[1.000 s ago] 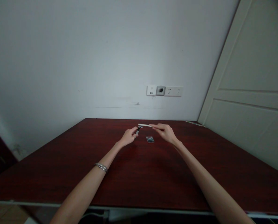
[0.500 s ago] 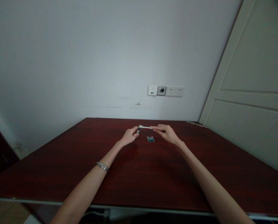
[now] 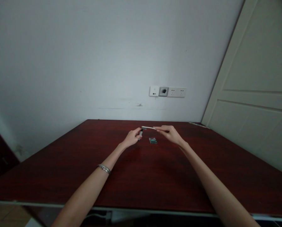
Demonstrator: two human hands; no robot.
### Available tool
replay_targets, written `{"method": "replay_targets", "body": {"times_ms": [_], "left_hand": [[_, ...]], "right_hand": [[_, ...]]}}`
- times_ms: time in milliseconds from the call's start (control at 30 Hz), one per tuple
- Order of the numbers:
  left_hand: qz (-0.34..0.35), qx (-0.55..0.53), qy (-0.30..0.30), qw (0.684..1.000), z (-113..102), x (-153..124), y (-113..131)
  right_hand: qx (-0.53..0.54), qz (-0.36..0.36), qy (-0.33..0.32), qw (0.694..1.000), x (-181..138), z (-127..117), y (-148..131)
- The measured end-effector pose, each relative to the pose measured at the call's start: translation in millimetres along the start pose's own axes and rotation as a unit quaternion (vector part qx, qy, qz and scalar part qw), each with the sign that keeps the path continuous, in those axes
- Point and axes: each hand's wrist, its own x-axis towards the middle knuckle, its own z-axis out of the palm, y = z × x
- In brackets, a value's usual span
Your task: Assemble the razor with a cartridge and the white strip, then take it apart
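Observation:
My left hand point(image 3: 131, 137) pinches a short grey bar with a black top end point(image 3: 140, 135), held nearly upright; its exact kind is too small to tell. From the right, my right hand point(image 3: 169, 133) grips a slim white toothbrush-like stick point(image 3: 150, 127) between thumb and fingers. The stick lies almost level, its darker-edged far end at the black top of the grey bar; whether they touch I cannot tell. Below and between the hands, a small clear flat case point(image 3: 152, 141) with teal-green contents lies on the table.
The dark red wooden table point(image 3: 131, 176) reaches back to a pale wall point(image 3: 107, 56). Sockets and a switch plate point(image 3: 169, 91) are set in the wall. A light panelled door point(image 3: 256, 94) stands at the right. A silver bracelet point(image 3: 104, 168) circles my left wrist.
The white stick and my right hand have shifted slightly right, and the stick's left end has turned to show a darker underside. My left hand has barely moved; the case lies still.

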Motion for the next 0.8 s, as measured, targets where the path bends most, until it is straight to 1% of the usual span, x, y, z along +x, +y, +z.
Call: {"method": "replay_targets", "body": {"times_ms": [100,133,233,267,367,400,533,667,700,800], "left_hand": [[0.008,-0.001,-0.004,1.0,0.5,1.1,-2.1],[0.01,0.0,-0.005,1.0,0.6,1.5,-2.8],[0.014,0.001,-0.008,1.0,0.1,2.3,-4.6],[0.015,0.0,-0.008,1.0,-0.1,2.5,-5.0],[0.014,-0.004,-0.01,1.0,-0.4,2.5,-5.0],[0.015,-0.002,-0.01,1.0,-0.4,2.4,-4.6],[0.019,0.003,-0.013,1.0,-0.1,1.9,-2.3],[0.023,-0.005,-0.012,1.0,-0.2,1.7,-1.1],[0.023,-0.006,-0.011,1.0,-0.2,1.7,-0.9],[0.017,-0.002,-0.012,1.0,-0.2,2.0,-0.1]], "right_hand": [[-0.026,0.008,0.049,0.998,-0.4,-0.5,-1.3],[-0.037,0.007,0.052,0.998,-0.5,-0.9,-1.6],[-0.039,-0.02,0.021,0.999,-0.7,-1.8,-1.7],[-0.034,-0.023,0.022,0.999,-0.7,-1.8,-1.2],[-0.045,-0.001,0.064,0.997,-0.7,-1.1,1.2],[-0.049,0.004,0.068,0.996,-0.7,-0.7,2.1],[-0.025,-0.021,0.027,0.999,-0.6,1.0,4.5],[-0.013,-0.004,0.061,0.998,0.0,3.1,5.5],[-0.008,-0.004,0.061,0.998,0.2,3.6,5.6],[0.022,-0.021,0.029,0.999,0.7,4.7,5.2]]}}
